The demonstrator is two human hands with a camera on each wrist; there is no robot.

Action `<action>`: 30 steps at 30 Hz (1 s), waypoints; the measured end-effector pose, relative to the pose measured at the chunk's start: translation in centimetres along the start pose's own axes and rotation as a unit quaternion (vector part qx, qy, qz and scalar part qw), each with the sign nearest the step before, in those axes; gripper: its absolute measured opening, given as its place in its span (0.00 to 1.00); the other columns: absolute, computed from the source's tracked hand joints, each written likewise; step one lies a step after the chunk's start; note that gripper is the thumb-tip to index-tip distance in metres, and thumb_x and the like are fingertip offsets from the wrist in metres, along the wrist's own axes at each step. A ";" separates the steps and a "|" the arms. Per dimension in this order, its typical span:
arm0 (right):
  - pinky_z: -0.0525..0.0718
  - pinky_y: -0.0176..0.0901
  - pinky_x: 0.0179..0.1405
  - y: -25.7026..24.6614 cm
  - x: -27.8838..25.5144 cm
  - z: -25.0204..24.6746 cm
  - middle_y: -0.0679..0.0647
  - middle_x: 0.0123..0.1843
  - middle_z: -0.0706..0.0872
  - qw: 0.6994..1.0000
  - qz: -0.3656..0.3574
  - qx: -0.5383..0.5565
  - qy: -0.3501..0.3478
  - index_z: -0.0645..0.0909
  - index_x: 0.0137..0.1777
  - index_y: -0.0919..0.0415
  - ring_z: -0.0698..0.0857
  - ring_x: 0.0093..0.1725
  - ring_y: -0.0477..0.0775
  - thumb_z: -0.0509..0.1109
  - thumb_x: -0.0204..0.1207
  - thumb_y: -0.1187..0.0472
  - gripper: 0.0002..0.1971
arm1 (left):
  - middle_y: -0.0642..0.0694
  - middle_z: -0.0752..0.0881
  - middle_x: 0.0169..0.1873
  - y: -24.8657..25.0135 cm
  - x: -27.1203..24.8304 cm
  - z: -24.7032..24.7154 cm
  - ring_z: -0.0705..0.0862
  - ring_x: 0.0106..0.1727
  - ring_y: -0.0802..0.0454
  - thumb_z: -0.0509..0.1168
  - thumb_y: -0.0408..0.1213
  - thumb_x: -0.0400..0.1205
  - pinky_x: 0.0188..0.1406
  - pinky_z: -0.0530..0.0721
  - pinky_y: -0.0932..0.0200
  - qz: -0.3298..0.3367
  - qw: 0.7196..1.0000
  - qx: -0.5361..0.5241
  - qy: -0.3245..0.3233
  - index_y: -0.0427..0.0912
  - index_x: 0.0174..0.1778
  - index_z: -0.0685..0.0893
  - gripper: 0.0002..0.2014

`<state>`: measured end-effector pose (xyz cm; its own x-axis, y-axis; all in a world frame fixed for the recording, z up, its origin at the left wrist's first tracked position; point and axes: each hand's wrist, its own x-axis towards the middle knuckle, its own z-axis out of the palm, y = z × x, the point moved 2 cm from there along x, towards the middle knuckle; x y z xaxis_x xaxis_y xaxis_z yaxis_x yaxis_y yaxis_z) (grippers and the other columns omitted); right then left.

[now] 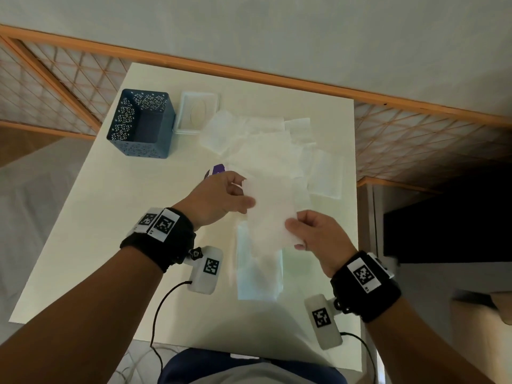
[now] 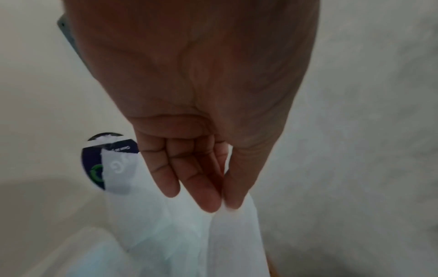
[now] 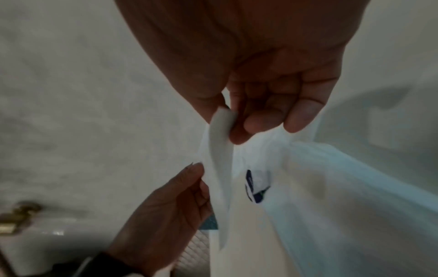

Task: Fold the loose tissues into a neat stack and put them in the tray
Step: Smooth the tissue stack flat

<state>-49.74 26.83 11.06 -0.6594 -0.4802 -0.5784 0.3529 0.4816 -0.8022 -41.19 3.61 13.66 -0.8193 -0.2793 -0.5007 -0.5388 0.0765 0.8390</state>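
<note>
You hold one tissue (image 1: 270, 214) above the near counter (image 1: 110, 217): left hand (image 1: 219, 199) pinches its far-left edge, right hand (image 1: 313, 231) pinches its near-right corner. It looks featherlight, limp and tearable, so grip corners gently. Count: one folded stack (image 1: 260, 275) beneath, several loose tissues (image 1: 266, 145) overlapping farther off, exact number unclear; one blue tray (image 1: 141, 124) far left.

The worktop (image 1: 116, 217) is plain cream. At its ten o'clock corner stands a dark blue bin (image 1: 141, 123) punched with small pale flower-like dots. Beside it lies a white tray (image 1: 182, 112) with a beige oval in its middle. The tissues (image 1: 266, 151) spread toward one o'clock are plain white, some tinged pale blue. A round purple packet (image 1: 214, 169) shows white print and a green mark. Black wristbands (image 1: 158, 245) carry black-and-white square codes.
</note>
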 end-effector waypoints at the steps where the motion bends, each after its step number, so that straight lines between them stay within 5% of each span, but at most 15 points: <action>1: 0.88 0.40 0.40 0.7 -0.2 0.2 0.52 0.43 0.93 1.000 0.008 -0.008 -0.003 0.88 0.48 0.62 0.90 0.42 0.48 0.76 0.83 0.61 0.04 | 0.53 0.92 0.35 -0.7 0.1 0.4 0.92 0.40 0.54 0.81 0.33 0.79 0.60 0.86 0.54 -0.013 1.000 0.005 -0.002 0.43 0.54 0.85 0.13; 5: 0.92 0.58 0.48 2.9 -0.5 0.7 0.61 0.41 0.93 0.994 -0.004 -0.112 0.000 0.87 0.46 0.66 0.92 0.39 0.59 0.74 0.83 0.61 0.08 | 0.49 0.95 0.37 -3.5 0.3 1.5 0.94 0.42 0.51 0.81 0.39 0.79 0.59 0.88 0.48 -0.035 0.997 0.073 0.010 0.43 0.53 0.85 0.13; 8: 0.86 0.50 0.43 3.8 -0.9 1.3 0.61 0.36 0.89 0.978 -0.016 -0.208 -0.009 0.83 0.41 0.67 0.90 0.33 0.56 0.74 0.82 0.55 0.15 | 0.49 0.94 0.34 -5.2 0.1 2.0 0.94 0.41 0.51 0.80 0.40 0.79 0.49 0.85 0.52 -0.048 0.993 0.107 0.020 0.43 0.52 0.84 0.13; 12: 0.73 0.37 0.29 5.4 -1.1 2.1 0.55 0.29 0.74 0.960 -0.003 -0.275 -0.052 0.75 0.33 0.63 0.71 0.27 0.49 0.76 0.80 0.53 0.20 | 0.48 0.93 0.32 -7.4 0.0 2.8 0.91 0.35 0.52 0.80 0.39 0.77 0.36 0.78 0.59 -0.066 0.988 0.134 0.028 0.41 0.49 0.82 0.13; 15: 0.70 0.40 0.29 6.6 -0.8 2.6 0.52 0.29 0.70 0.952 0.019 -0.296 -0.076 0.71 0.31 0.58 0.68 0.27 0.50 0.76 0.79 0.52 0.21 | 0.47 0.93 0.33 -8.9 0.1 3.3 0.88 0.32 0.55 0.81 0.41 0.77 0.30 0.75 0.66 -0.076 0.984 0.157 0.026 0.43 0.49 0.82 0.15; 24: 0.80 0.49 0.40 5.4 0.6 0.5 0.49 0.36 0.83 0.930 0.021 -0.365 -0.031 0.78 0.38 0.56 0.82 0.37 0.52 0.72 0.80 0.38 0.22 | 0.49 0.89 0.35 -10.9 0.3 3.7 0.87 0.38 0.51 0.83 0.46 0.74 0.34 0.76 0.58 -0.106 0.980 0.165 0.037 0.49 0.56 0.80 0.22; 30: 0.73 0.45 0.39 0.9 6.0 -1.3 0.46 0.36 0.81 0.926 -0.021 -0.376 0.007 0.75 0.37 0.51 0.81 0.39 0.53 0.71 0.82 0.43 0.17 | 0.52 0.89 0.39 -10.2 -0.6 3.4 0.89 0.42 0.56 0.79 0.64 0.74 0.40 0.80 0.57 -0.100 0.975 0.178 0.087 0.54 0.63 0.74 0.31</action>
<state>-54.20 25.30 7.08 -0.6725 -0.5032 -0.5427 -0.2324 0.8398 -0.4907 -35.94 6.26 4.69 -0.6611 -0.4793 -0.5772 -0.7442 0.3214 0.5855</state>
